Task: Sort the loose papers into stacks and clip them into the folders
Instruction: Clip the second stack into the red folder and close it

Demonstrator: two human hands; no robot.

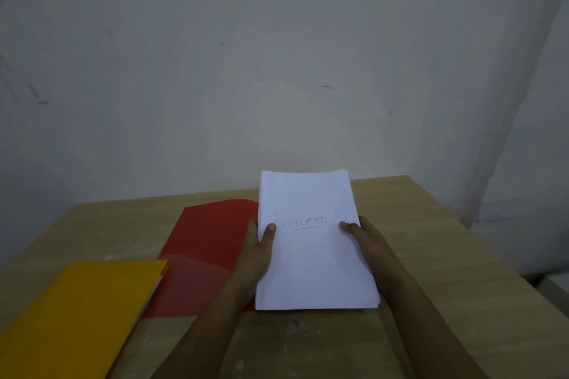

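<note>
Both hands, left (257, 251) and right (368, 244), grip a thick paper stack (314, 258) by its side edges, above the worktop (431, 224), right of an open red folder (209, 234). Probably heavy, floppy, sheets liable to slide.

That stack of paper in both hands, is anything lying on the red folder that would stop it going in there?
Nothing visible does. The paper stack is held by the left hand and right hand at its sides, and the open red folder shows a bare inside. The yellow folder overlaps only its near left corner.
</note>
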